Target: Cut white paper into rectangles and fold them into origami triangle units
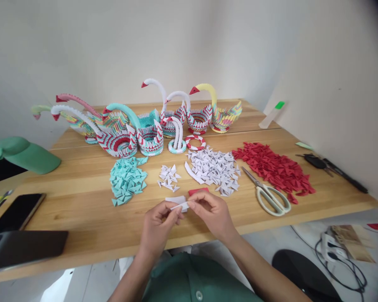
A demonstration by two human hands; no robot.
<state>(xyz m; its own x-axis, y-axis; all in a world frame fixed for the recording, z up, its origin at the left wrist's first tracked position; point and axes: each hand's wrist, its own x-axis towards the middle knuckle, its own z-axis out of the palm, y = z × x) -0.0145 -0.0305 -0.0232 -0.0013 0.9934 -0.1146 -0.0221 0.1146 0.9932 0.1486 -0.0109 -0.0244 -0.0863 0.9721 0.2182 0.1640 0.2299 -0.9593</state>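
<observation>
Near the table's front edge, a small folded strip of white paper (180, 206) is pinched between both hands. My left hand (159, 220) grips its left part, thumb and fingers together. The right end is between the thumb and fingertips of my right hand (212, 212). Just behind lie white paper slips (175, 199) and a red paper piece (198, 191), partly hidden by my right hand. Farther back are a small group of white folded pieces (169, 176), a larger white pile (216, 167), a teal pile (127, 178) and a red pile (277, 167).
Several folded-paper swans (149, 138) stand along the back, with a red and white ring (195, 142). Scissors (267, 195) lie on the right, near keys (316, 161). A green bottle (27, 155), a phone (17, 213) and a dark case (28, 249) are on the left.
</observation>
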